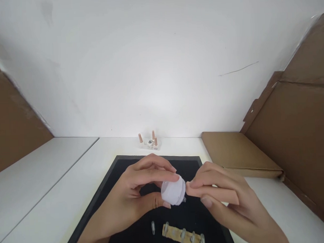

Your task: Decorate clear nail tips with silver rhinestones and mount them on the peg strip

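Head: jar (173,192) in left fingers (158,176)

Both bare hands are raised in front of the body, fingertips turned toward each other and the hands apart. The left forearm (92,230) slants up from the lower left to the left hand (127,197), whose thumb (151,202) lies beneath and whose index finger (153,175) reaches forward above it in a curved pinch, another finger arched higher. The right hand (243,196) mirrors it from the lower right, bent fingers (213,179) above, thumb pressing up from below, its grip narrower.
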### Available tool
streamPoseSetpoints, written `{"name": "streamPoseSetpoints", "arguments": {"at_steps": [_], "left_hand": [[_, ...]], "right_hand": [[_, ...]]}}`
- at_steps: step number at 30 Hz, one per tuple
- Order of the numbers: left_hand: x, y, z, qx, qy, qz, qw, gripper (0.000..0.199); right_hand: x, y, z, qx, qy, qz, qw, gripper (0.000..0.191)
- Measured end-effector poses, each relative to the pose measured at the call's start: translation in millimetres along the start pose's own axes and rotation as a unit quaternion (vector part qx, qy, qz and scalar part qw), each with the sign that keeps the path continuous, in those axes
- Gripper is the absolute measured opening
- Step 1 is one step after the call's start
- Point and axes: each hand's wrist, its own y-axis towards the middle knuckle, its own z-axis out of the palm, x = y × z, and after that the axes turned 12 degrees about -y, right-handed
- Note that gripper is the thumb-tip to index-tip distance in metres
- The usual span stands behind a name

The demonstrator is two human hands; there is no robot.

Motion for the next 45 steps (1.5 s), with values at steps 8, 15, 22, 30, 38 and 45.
{"name": "streamPoseSetpoints", "arguments": {"at_steps": [8,15,22,30,38,45], "left_hand": [[4.5,2.9,-0.2,0.001,-0.009,-0.012,1.0,0.055],[6.3,1.5,-6.0,0.016,-0.047,-0.021,0.999,0.052],[6.1,4.5,-8.5,0.004,-0.059,-0.026,0.998,0.045],[13.4,9.8,-21.9,-0.019,-0.112,-0.073,0.991,0.032],[49.5,-9.3,-23.0,-0.064,0.012,-0.165,0.984,0.034],[114.3,-70.8,-28.6,-0.109,0.092,-0.255,0.956,0.025]], "right_hand": [[-10.3,-4.0,10.9,-0.038,0.16,0.132,0.978,0.024],[-17.0,4.0,22.8,-0.047,0.31,0.302,0.9,0.045],[-17.5,6.4,23.0,-0.102,0.31,0.315,0.891,0.042],[-9.8,2.2,22.1,-0.145,0.255,0.279,0.914,0.043],[-3.2,-2.3,14.8,-0.184,0.104,0.25,0.945,0.027],[-5.3,-8.4,13.2,-0.188,0.052,0.24,0.951,0.027]]}}
